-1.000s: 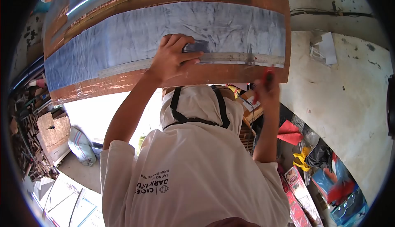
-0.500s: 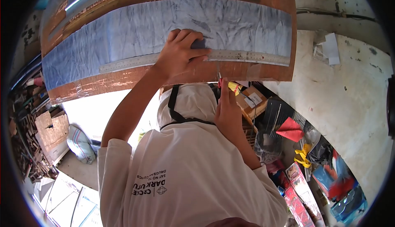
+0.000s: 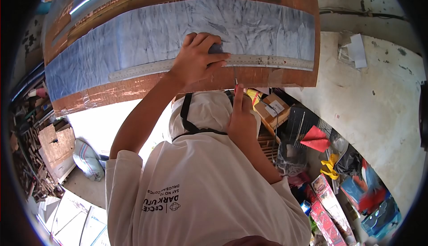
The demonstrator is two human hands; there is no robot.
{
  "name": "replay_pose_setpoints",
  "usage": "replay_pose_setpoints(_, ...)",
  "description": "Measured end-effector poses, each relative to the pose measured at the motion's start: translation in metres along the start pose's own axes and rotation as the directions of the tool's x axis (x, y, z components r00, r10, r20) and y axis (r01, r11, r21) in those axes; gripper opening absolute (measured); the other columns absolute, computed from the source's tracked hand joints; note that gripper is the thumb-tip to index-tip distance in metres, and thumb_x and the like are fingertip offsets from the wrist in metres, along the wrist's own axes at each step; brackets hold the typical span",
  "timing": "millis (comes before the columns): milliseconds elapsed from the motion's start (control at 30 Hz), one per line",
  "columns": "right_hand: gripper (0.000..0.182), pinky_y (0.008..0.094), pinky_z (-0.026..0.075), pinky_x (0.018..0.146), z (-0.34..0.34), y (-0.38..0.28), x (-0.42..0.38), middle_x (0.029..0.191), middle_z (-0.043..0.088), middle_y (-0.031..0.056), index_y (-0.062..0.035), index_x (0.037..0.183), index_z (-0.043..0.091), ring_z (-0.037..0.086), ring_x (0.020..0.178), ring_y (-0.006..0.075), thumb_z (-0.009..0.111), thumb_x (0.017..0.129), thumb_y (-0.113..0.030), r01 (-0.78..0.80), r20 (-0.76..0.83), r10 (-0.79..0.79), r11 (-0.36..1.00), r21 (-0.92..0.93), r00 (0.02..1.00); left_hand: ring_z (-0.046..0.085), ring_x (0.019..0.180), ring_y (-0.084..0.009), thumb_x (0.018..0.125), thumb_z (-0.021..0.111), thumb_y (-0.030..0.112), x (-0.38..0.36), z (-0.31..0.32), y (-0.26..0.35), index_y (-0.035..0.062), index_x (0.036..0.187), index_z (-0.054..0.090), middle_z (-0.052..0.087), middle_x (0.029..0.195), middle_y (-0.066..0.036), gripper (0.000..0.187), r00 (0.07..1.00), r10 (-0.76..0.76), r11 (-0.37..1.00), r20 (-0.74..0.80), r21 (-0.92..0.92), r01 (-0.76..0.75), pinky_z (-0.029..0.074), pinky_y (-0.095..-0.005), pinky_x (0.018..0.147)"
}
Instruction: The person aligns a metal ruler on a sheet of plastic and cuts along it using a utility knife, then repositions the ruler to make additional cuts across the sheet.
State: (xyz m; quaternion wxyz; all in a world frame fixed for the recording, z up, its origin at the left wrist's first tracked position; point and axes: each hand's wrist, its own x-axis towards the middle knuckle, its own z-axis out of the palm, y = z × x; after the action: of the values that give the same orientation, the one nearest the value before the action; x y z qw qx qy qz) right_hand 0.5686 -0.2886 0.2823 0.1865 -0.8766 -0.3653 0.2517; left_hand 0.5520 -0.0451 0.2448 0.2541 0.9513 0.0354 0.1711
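My left hand (image 3: 196, 61) is closed around a dark, rounded block (image 3: 216, 48), with the thumb lying along a long metal ruler (image 3: 263, 61). The ruler rests along the near edge of a blue-grey streaked sheet (image 3: 147, 36). Under both is a brown wooden board (image 3: 133, 87) with a worn front edge. My right hand (image 3: 243, 119) grips a slim red-handled cutter knife (image 3: 236, 85), index finger stretched along it. Its thin blade points away from me over the bare brown strip, just short of the ruler. Part of the handle is hidden in the fingers.
To the right stands a pale, stained panel (image 3: 374, 107). Below the board lie a cardboard box (image 3: 272, 105), a red piece (image 3: 315, 139), a yellow item (image 3: 330, 166) and plastic bags. Wood scraps (image 3: 26, 152) and a striped sack (image 3: 88, 161) are at the left.
My right hand has shifted slightly left and towards me with the cutter knife. My left hand stays in nearly the same place on the ruler.
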Motion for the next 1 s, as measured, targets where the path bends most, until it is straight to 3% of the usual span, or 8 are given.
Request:
replay_pose_setpoints(67, 0.087, 0.0448, 0.056, 0.06, 0.005, -0.006, 0.0, 0.11, 0.057, 0.0272, 0.0018, 0.159, 0.012, 0.065, 0.081, 0.041, 0.056, 0.084, 0.0, -0.03, 0.017, 0.031, 0.999, -0.043, 0.999, 0.054, 0.116, -0.0228, 0.083, 0.077, 0.029, 0.0, 0.0, 0.0, 0.0258, 0.102, 0.081, 0.062, 0.119, -0.002, 0.02, 1.0, -0.01, 1.0, 0.008, -0.005, 0.01, 0.036, -0.0433, 0.102)
replay_pose_setpoints(133, 0.096, 0.0428, 0.053, 0.052, 0.005, -0.012, -0.001, 0.095, 0.054, 0.019, -0.0007, 0.16, 0.013, 0.063, 0.065, 0.0326, 0.064, 0.078, 0.0, -0.049, -0.005, 0.048, 0.99, -0.13, 0.999, 0.054, 0.116, -0.0228, 0.083, 0.076, 0.029, 0.0, -0.001, 0.001, 0.0256, 0.102, 0.081, 0.062, 0.119, -0.003, 0.02, 1.0, -0.019, 1.0, 0.015, -0.012, 0.02, 0.035, -0.0433, 0.103)
replay_pose_setpoints(533, 0.095, 0.0421, 0.055, 0.052, 0.004, -0.016, -0.002, 0.09, 0.056, 0.0195, 0.0011, 0.159, 0.014, 0.064, 0.062, 0.0329, 0.064, 0.078, -0.001, -0.025, -0.07, 0.016, 0.991, -0.128, 0.997, 0.053, 0.117, -0.0218, 0.084, 0.076, 0.03, 0.001, -0.001, 0.0, 0.0262, 0.103, 0.081, 0.06, 0.12, -0.002, 0.02, 0.999, -0.035, 0.999, 0.029, -0.012, 0.035, 0.036, -0.0441, 0.103)
replay_pose_setpoints(867, 0.095, 0.0451, 0.056, 0.056, 0.008, -0.01, -0.006, 0.093, 0.057, 0.0209, -0.0026, 0.16, 0.016, 0.064, 0.064, 0.0369, 0.064, 0.078, -0.002, -0.037, -0.083, 0.026, 0.99, -0.134, 0.996, 0.054, 0.115, -0.0214, 0.083, 0.076, 0.03, -0.002, 0.0, 0.0, 0.0261, 0.101, 0.081, 0.06, 0.118, -0.002, 0.02, 1.0, -0.011, 1.0, -0.003, -0.015, 0.011, 0.037, -0.0442, 0.1)
replay_pose_setpoints(1000, 0.083, 0.0466, 0.056, 0.06, 0.0, -0.003, -0.01, 0.11, 0.063, 0.0248, -0.0025, 0.158, 0.022, 0.067, 0.073, 0.0396, 0.058, 0.084, 0.0, 0.02, -0.143, -0.013, 0.999, 0.051, 0.99, 0.054, 0.115, -0.0219, 0.083, 0.076, 0.03, -0.001, -0.001, 0.0, 0.026, 0.101, 0.081, 0.06, 0.118, -0.002, 0.019, 1.0, -0.001, 1.0, -0.006, 0.003, 0.001, 0.037, -0.0443, 0.099)
